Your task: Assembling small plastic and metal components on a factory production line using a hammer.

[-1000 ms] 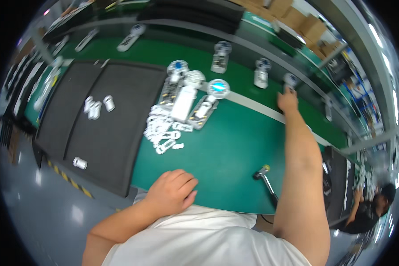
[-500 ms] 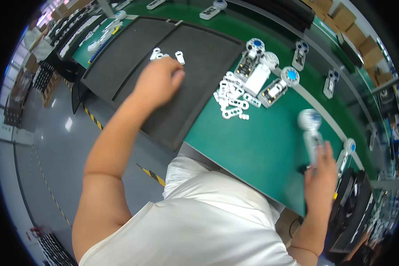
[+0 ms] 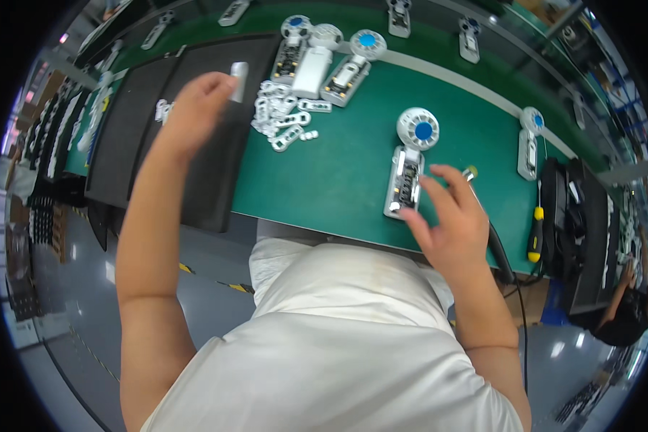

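My left hand (image 3: 198, 108) is raised over the dark foam mat (image 3: 140, 97), thumb and fingers closed on a small white plastic piece (image 3: 239, 75), blurred by motion. My right hand (image 3: 453, 216) has its fingers spread beside a white handheld device (image 3: 407, 173), which looks like a small fan. That device lies on the green table with its round, blue-centred head away from me and its handle open, baring a circuit board. My thumb and index finger come close to the handle's lower right side; whether they touch it I cannot tell.
Left of the device lies a pile of small white plastic parts (image 3: 273, 111), with several similar devices (image 3: 345, 79) behind it. A black corded tool (image 3: 498, 248) passes beside my right hand. Farther right are a yellow-and-black screwdriver (image 3: 536, 234) and a black case (image 3: 565, 209).
My view has turned to the right. My right hand has set the device down in front of me and let go of it. My left hand has lifted from the mat with a white piece.
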Demonstrator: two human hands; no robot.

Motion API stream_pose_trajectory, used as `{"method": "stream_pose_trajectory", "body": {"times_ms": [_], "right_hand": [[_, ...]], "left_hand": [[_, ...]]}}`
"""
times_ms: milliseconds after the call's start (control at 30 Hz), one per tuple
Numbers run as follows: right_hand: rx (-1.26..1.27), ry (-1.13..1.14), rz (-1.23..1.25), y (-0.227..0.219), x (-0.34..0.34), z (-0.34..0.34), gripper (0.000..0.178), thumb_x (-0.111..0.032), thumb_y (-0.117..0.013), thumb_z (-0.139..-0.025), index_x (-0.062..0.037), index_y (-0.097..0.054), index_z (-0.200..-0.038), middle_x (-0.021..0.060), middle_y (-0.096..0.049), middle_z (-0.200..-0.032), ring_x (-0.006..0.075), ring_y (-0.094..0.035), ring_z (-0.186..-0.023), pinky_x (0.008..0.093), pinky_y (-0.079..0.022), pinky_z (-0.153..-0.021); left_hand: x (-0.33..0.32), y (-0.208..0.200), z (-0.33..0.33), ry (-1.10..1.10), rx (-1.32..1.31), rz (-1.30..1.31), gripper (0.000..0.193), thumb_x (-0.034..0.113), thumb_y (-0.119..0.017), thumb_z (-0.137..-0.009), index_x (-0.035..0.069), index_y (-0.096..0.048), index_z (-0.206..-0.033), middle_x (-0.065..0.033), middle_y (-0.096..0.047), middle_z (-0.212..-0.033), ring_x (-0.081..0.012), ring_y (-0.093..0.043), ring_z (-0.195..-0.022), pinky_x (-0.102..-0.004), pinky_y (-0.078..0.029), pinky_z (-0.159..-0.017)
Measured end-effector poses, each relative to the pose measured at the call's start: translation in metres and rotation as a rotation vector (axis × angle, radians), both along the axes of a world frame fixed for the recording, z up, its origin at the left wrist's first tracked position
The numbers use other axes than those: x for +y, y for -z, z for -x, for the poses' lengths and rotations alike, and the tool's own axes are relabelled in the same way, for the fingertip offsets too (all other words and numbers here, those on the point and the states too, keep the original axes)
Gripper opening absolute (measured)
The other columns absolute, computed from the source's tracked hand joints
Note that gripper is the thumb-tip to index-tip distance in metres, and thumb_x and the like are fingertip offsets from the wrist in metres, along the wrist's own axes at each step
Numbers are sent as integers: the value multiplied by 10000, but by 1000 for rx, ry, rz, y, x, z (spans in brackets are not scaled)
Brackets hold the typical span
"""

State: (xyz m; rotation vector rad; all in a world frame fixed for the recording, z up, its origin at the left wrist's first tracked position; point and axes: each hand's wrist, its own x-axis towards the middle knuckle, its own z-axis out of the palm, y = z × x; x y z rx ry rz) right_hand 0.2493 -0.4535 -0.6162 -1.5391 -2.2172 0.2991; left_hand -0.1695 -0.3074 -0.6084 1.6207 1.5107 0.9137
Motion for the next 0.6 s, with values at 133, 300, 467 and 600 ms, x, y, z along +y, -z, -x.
{"method": "stream_pose_trajectory", "body": {"times_ms": [133,300,467,600], "right_hand": [[411,-204,-335,3,13,-8,589,-263,-947,-770,-49,-700,-1259,158,-667,-1389,348,-716,-1061,401,-594,-866],[388,-275,-293,1,13,-22,464,-168,-937,-759,-49,-691,-1134,164,-718,-1344,345,-714,-1126,432,-573,-943],[110,-145,-83,11,2,-68,410,-111,-895,-762,-48,-687,-1109,159,-726,-1338,377,-692,-1184,464,-555,-1016],[-40,-158,-11,20,4,-74,396,-89,-876,-768,-44,-692,-1116,147,-716,-1359,390,-675,-1206,476,-547,-1038]], "left_hand": [[-97,4,-152,423,-599,358,329,386,-640,-1113,70,-691,-1191,75,-592,-897,-36,-477,-756,-225,-413,-669],[-102,34,-201,630,-905,642,348,372,-707,-1073,58,-683,-1222,-16,-664,-1040,-140,-598,-907,-297,-511,-788],[-99,47,-215,412,183,-553,461,356,-808,-975,49,-668,-1289,-119,-659,-1319,-316,-619,-1229,-452,-522,-1030],[-99,65,-226,422,244,-469,604,346,-881,-873,45,-649,-1343,-162,-562,-1515,-422,-478,-1456,-553,-406,-1194]]}}
